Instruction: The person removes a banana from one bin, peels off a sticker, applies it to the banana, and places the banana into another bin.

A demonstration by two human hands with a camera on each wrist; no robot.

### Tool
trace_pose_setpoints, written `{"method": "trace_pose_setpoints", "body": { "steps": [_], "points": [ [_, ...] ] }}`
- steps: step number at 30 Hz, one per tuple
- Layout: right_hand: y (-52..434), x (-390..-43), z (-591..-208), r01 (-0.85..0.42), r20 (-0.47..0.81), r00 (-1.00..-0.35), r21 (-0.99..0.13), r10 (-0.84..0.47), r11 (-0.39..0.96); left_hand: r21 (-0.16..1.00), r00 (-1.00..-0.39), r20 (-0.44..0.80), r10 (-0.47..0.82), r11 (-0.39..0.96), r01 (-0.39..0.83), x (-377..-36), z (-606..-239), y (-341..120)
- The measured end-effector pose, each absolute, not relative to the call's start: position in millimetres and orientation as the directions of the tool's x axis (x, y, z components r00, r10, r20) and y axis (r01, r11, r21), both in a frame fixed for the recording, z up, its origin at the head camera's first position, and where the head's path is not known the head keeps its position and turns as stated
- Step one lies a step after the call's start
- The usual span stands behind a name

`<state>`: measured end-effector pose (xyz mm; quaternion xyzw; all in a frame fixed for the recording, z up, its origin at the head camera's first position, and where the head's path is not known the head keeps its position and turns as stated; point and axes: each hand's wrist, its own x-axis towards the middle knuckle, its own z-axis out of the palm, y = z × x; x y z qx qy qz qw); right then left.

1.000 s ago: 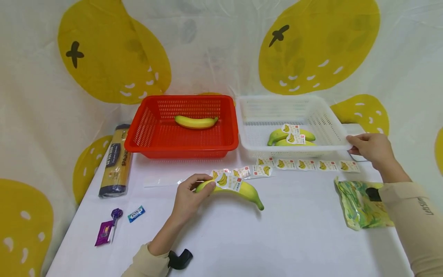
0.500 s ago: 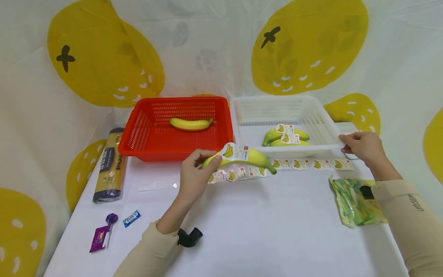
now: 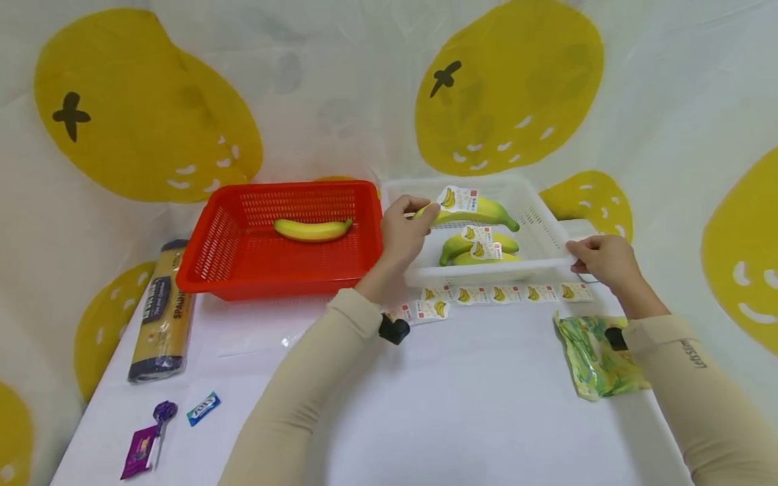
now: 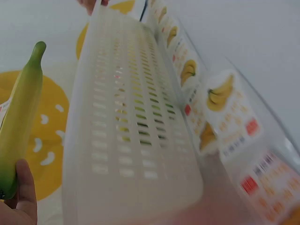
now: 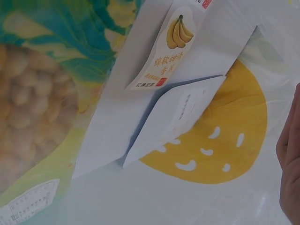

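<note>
My left hand [image 3: 404, 233] grips one end of a yellow-green banana [image 3: 489, 212] and holds it over the white plastic basket [image 3: 486, 271]. A white label with printed bananas [image 3: 458, 198] sits on its upper side. Inside the basket lie two labelled bananas [image 3: 452, 246], one in front of the other. My right hand [image 3: 604, 260] pinches the basket's front right corner at the rim. In the left wrist view, the held banana [image 4: 21, 117] points up beside the basket's slotted wall [image 4: 131, 122]. Only the edge of my right hand [image 5: 289, 164] shows in the right wrist view.
A red basket [image 3: 286, 287] with one banana [image 3: 313, 231] adjoins on the left. Strips of banana labels [image 3: 506, 294] lie in front. A spaghetti pack [image 3: 161, 310], lollipop [image 3: 164, 410], small sweets and a green-yellow bag [image 3: 598, 358] are around the table.
My left hand has lifted the labelled banana from above the table and carried it up and away, over the white basket. My right hand has kept its hold on the basket corner.
</note>
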<state>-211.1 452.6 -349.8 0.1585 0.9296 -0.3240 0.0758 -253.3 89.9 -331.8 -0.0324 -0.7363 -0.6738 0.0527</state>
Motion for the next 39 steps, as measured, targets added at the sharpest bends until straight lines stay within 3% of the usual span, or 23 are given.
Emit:
{"method": "trace_pose_setpoints", "body": {
  "steps": [9, 16, 25, 39],
  "points": [
    [450.3, -206.6, -356.4, 0.312, -0.190, -0.950, -0.579, 0.247, 0.754, 0.969, -0.996, 0.070, -0.050, 0.240, 0.056, -290.4, -355.8, 146.4],
    [438.2, -204.5, -364.1, 0.291, -0.196, -0.957, -0.599, 0.216, 0.746, 0.947, -0.999, -0.030, -0.018, 0.318, -0.034, -307.9, -379.7, 145.5],
    [453.7, -205.3, -357.3, 0.257, -0.145, -0.966, -0.600, 0.213, 0.757, 0.908, -0.995, -0.095, 0.012, 0.411, -0.082, -326.4, -384.4, 171.2],
    [452.2, -204.5, -363.3, 0.271, -0.136, -0.961, -0.650, 0.242, 0.710, 0.888, -0.989, -0.145, 0.031, 0.444, -0.116, -325.7, -388.2, 172.1]
  ]
}}
